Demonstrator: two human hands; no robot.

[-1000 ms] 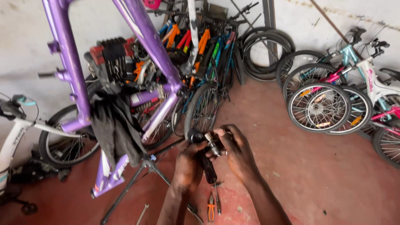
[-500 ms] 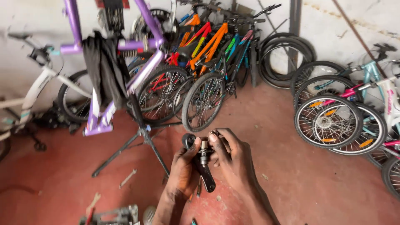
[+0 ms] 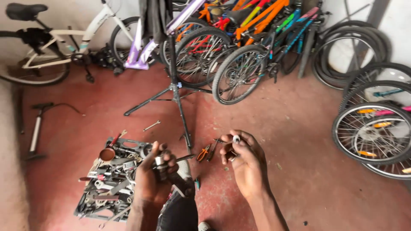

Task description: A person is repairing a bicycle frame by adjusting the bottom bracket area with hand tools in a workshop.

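My left hand (image 3: 153, 177) is closed around a dark metal bicycle crank arm (image 3: 176, 179), its silver end sticking up between my fingers. My right hand (image 3: 244, 162) is apart from it to the right and pinches a small pale metal part (image 3: 235, 139) at the fingertips. Both hands are greasy. Orange-handled pliers (image 3: 204, 152) lie on the red floor between my hands. An open tool tray (image 3: 109, 179) with several wrenches and a small copper-coloured cup sits just left of my left hand.
A black repair stand (image 3: 176, 92) holds a purple bike frame (image 3: 145, 49) ahead. Several bicycles lean along the back wall, with loose tyres (image 3: 342, 51) and wheels (image 3: 371, 132) at the right. A white bike (image 3: 64, 38) and a floor pump (image 3: 35, 134) lie left.
The view has tilted down to the floor and tool tray. My hands, joined on the crank arm before, have separated: the left keeps the crank, the right has come away with a small part.
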